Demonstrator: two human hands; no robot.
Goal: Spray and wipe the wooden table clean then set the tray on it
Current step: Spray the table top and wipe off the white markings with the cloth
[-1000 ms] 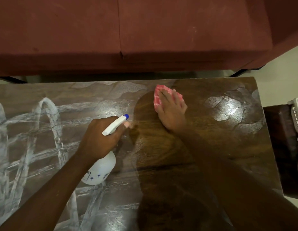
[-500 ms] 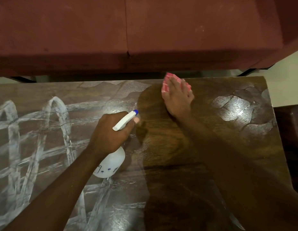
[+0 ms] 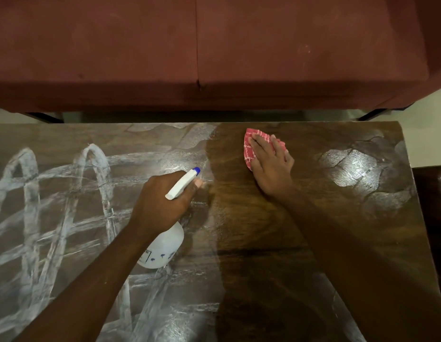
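Table [image 3: 251, 243] | my right hand [image 3: 271, 164] is pressing flat on the cloth [image 3: 250, 149] near its far edge | my left hand [image 3: 162, 201] is gripping the spray bottle [image 3: 165, 248] mid-table

We are seeing a maroon sofa [image 3: 214, 45] standing past the wooden table's [image 3: 263, 230] far edge, pale floor [image 3: 426, 134] showing rightward.

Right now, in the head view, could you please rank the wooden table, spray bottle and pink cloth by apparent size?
1. wooden table
2. spray bottle
3. pink cloth, though the right hand hides much of it.
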